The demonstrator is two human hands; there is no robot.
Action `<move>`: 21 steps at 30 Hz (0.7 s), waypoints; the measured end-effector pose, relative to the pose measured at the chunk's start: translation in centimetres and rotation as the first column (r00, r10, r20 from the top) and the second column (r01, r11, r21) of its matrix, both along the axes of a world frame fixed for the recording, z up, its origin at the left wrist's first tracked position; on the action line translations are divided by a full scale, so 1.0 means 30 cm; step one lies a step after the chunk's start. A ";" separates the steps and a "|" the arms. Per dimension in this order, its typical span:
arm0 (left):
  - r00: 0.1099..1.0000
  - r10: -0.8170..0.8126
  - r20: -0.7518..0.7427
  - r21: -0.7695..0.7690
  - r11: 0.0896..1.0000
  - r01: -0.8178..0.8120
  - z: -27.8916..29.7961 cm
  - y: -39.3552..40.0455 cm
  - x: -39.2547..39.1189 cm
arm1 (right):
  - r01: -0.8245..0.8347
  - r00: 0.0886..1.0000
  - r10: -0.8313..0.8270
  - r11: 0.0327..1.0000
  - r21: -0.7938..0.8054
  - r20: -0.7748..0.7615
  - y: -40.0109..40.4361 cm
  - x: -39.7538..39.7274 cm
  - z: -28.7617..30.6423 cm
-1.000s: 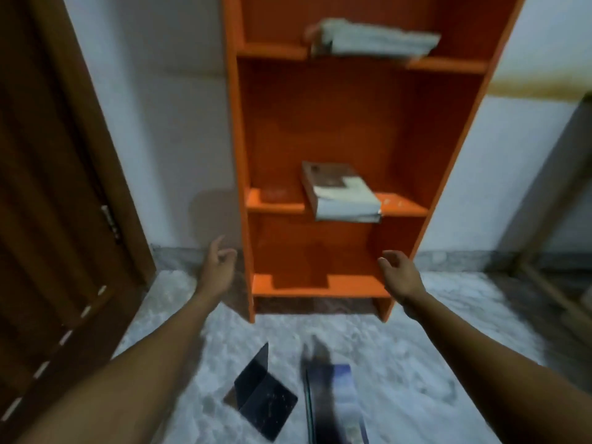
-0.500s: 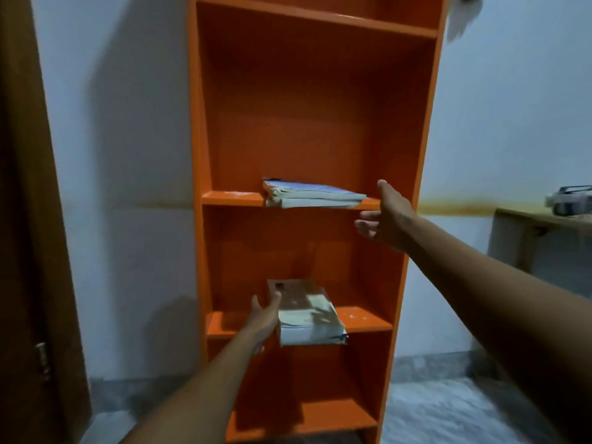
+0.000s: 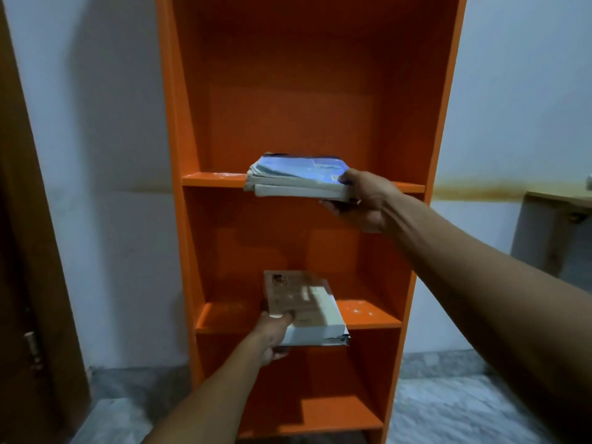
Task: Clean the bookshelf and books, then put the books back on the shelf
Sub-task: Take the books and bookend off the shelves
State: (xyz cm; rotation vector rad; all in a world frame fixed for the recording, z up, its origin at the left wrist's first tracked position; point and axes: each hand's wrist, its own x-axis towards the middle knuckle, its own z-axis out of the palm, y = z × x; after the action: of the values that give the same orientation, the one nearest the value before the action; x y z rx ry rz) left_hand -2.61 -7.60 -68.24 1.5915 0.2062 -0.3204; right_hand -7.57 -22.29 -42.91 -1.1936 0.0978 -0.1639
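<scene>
Orange laminate bookshelf [image 3: 179,129], tall and narrow, against a pale wall. Two stacks of books, each overhanging the front edge of its board toward the viewer. On the upper board, blue-covered stack [image 3: 298,177], long axis across the shelf, near edge past the front lip; right hand [image 3: 362,200] at its right front corner, thumb on top of the cover, fingers curled beneath, pinching that corner. On the board below, brown-covered stack [image 3: 304,309], long axis front to back and skewed slightly rightward, its near end well out over the front edge; left hand [image 3: 275,334] at its left front corner, thumb pressed on the cover, fingers wrapped under. Each hand already on its own stack, so neither arm crossing the other; likely pull straight out toward the viewer, off the front edges. Side walls of the shelf close on both flanks, leaving no room to slide sideways. Pale specks, perhaps dust, on the bare orange boards. Bottom board bare. Brown door [image 3: 22,283] at far left, wooden table edge [image 3: 557,200] at far right, grey mottled floor [image 3: 464,411] below.
</scene>
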 end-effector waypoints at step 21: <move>0.997 0.076 -0.014 -0.353 0.932 -0.076 -0.049 0.062 -0.290 | 0.206 0.962 -0.166 0.963 -0.175 0.218 0.031 -0.331 -0.256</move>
State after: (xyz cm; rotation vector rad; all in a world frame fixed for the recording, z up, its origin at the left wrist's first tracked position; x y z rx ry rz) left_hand -11.30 -5.74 -69.72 1.2235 0.1970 -0.2794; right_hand -17.51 -21.36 -50.58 -1.3571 0.0160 -0.4687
